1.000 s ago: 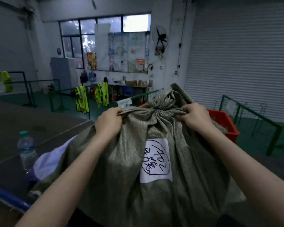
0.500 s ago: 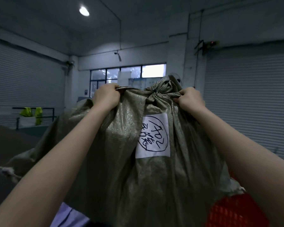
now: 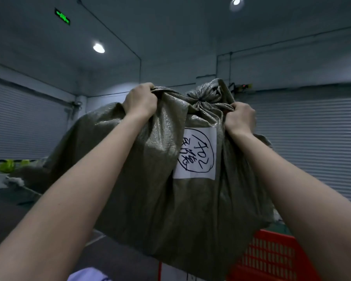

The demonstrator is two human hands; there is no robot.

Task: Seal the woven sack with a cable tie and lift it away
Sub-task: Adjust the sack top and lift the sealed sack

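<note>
A full olive-green woven sack (image 3: 154, 195) hangs in the air in front of me, filling the middle of the view. Its neck (image 3: 206, 97) is bunched and cinched at the top; the cable tie itself is too small to make out. A white label (image 3: 195, 153) with handwritten marks sits on its front. My left hand (image 3: 141, 101) clenches the fabric at the sack's upper left. At the upper right, beside the neck, my right hand (image 3: 240, 118) clenches another fold. Both arms are stretched up and forward.
A red plastic crate (image 3: 272, 258) stands below the sack at the lower right. Roller shutters (image 3: 312, 138) line the walls. Yellow safety vests (image 3: 7, 165) hang far left. A pale cloth (image 3: 87, 274) lies at the bottom edge.
Both hands have raised the sack from the surface up to head height, and my view has tilted upward toward the ceiling. The grip on the fabric is unchanged.
</note>
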